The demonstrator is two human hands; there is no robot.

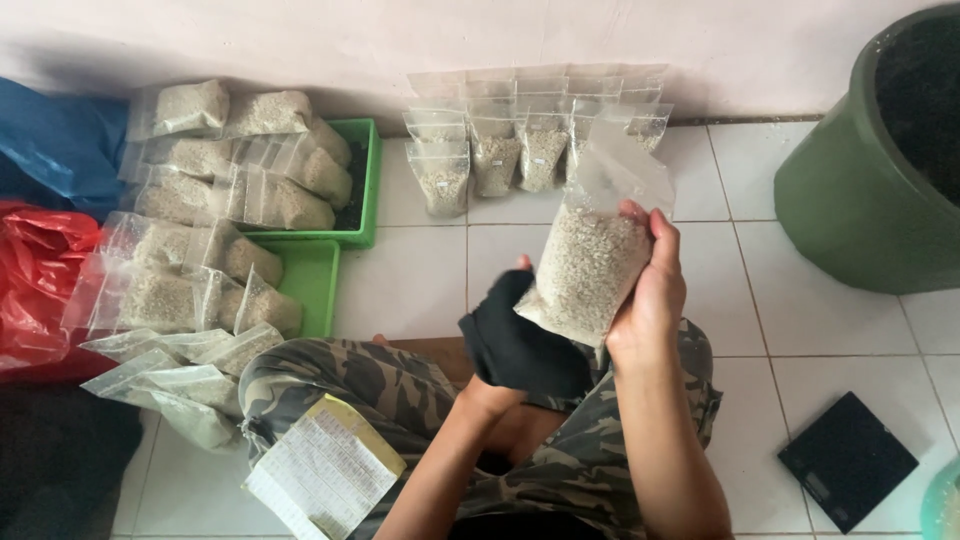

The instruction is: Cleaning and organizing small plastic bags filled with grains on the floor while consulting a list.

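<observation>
Right hand (650,300): fingers curled around a clear plastic bag of pale grain (585,268), held upright above the lap, clear of the white tiled floor (410,280). Left hand (515,345), in a black glove, presses the bag's lower left side; its grip is hard to read. Both forearms rise from the frame's bottom edge. Filled bags (215,180) heaped on green trays (360,185), left.

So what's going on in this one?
A seated person holds up a clear bag of pale grain: the bare right hand grips its side, and the left hand, in a black glove, supports its bottom. More filled bags are piled on green trays to the left, and a row of bags leans against the wall.
</observation>
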